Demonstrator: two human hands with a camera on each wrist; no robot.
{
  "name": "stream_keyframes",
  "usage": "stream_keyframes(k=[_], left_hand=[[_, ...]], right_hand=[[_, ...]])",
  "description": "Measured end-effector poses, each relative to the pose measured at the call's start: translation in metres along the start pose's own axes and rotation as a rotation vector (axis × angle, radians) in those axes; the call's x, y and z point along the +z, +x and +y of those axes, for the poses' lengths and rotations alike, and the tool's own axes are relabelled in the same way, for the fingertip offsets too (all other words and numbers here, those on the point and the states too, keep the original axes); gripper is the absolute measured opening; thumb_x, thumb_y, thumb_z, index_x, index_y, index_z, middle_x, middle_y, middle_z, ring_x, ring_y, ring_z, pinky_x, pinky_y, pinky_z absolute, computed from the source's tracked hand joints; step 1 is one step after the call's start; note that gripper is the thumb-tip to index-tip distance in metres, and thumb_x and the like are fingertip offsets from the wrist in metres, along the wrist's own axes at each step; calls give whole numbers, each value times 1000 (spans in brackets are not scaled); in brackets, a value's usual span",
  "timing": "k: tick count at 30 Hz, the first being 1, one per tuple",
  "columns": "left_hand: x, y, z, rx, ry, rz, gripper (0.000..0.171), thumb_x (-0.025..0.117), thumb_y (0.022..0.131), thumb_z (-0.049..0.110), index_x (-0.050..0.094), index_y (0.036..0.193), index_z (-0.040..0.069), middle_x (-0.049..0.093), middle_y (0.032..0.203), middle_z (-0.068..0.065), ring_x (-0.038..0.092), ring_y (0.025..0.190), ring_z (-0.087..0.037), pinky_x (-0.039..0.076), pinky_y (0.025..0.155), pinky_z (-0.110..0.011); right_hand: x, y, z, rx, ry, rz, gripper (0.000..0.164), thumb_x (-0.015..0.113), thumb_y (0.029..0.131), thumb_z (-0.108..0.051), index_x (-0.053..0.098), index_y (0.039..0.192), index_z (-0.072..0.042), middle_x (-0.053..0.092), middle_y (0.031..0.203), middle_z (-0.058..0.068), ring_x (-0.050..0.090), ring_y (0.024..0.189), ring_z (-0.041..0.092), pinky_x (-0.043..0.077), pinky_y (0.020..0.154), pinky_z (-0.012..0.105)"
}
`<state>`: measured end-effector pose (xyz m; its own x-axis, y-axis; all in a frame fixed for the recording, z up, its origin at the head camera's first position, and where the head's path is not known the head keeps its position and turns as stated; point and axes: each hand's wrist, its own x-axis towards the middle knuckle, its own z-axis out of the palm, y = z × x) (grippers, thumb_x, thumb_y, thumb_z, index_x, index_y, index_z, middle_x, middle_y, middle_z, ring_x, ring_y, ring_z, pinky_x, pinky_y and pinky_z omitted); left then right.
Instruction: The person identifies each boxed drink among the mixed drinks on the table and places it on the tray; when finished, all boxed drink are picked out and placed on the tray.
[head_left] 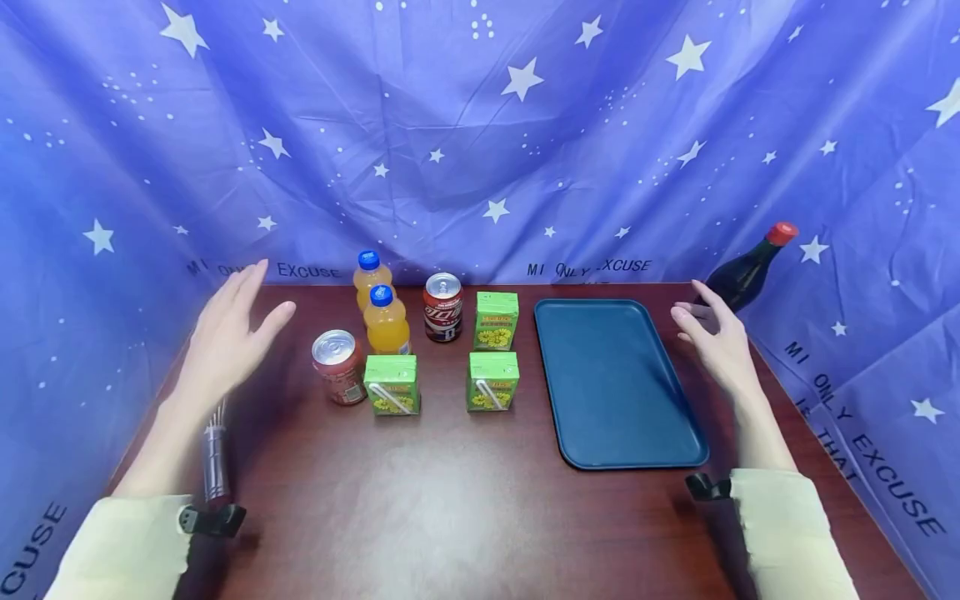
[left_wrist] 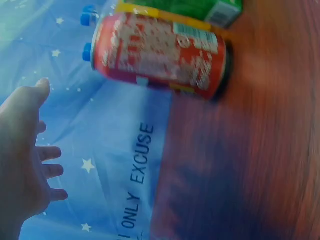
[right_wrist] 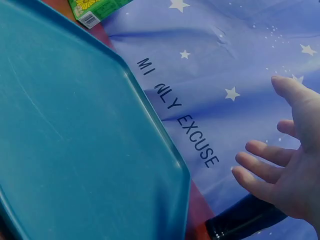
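**Both hands raised and unclasped, to either side of the tray**

Left hand (head_left: pixel 232 329): well left of the tray (head_left: pixel 621 383), thumb spread from straight fingers, palm free; nearest item the red can (head_left: pixel 339 371), apart from it. Right hand (head_left: pixel 716 342): just right of the tray's far right corner, fingers loosely extended, holding nothing. Dark bottle (head_left: pixel 742 271), red cap, behind that hand and right of the tray's far corner; contents too dark to tell.

Tray: blue-green, low-rimmed, on the worktop (head_left: pixel 450 517).

Left of the tray, nearest first: two green cartons (head_left: pixel 492 382), one behind the other, the front one carrying a white straw; then a dark red can (head_left: pixel 443 308), level with the tray's far end. Farther left, a third carton (head_left: pixel 392 385), also with straw; two blue-capped bottles (head_left: pixel 387 329) of orange liquid behind it; the red can just beside it. Silver lids on both cans; can and carton contents hidden. Farthest left of the tray, a thin-wired utensil (head_left: pixel 215 458), partly behind the forearm.

Starred blue cloth (head_left: pixel 450 125) beyond the tray.
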<state>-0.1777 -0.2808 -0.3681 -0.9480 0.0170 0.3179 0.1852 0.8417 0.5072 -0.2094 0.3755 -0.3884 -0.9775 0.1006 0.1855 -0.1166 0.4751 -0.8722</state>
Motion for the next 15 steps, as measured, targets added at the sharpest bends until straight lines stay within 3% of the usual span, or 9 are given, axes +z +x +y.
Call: stream_keyframes(k=[2,6,11,15], left_hand=[[1,-1,6,-1,-32,28,73,53,104,51,24,165,22,29,169,-18,23,157,-46,18,124,-68],[4,-5,20,-17,-116,79,70,54,104,48,26,164,25,31,168,-16,26,155,-45,19,124,-67],[12,-10,38,-24,-213,163,68,57,103,45,33,162,23,37,166,-17,30,154,-43,21,124,-66],[15,-15,50,-25,-255,225,65,60,102,42,38,160,26,44,162,-14,35,152,-39,24,123,-64]], right_hand=[[1,-1,3,2,124,-6,65,64,102,-24,36,161,-21,65,112,-25,66,98,-12,57,79,10],[2,-4,8,10,301,-11,60,65,102,-16,42,157,-16,71,112,-18,71,97,-5,60,79,16],[2,-9,17,12,404,-47,55,62,102,-13,44,154,-12,74,113,-12,74,99,0,61,81,19],[1,-12,24,1,423,-120,58,60,103,-10,39,158,-13,72,115,-11,73,101,-1,60,83,18]])
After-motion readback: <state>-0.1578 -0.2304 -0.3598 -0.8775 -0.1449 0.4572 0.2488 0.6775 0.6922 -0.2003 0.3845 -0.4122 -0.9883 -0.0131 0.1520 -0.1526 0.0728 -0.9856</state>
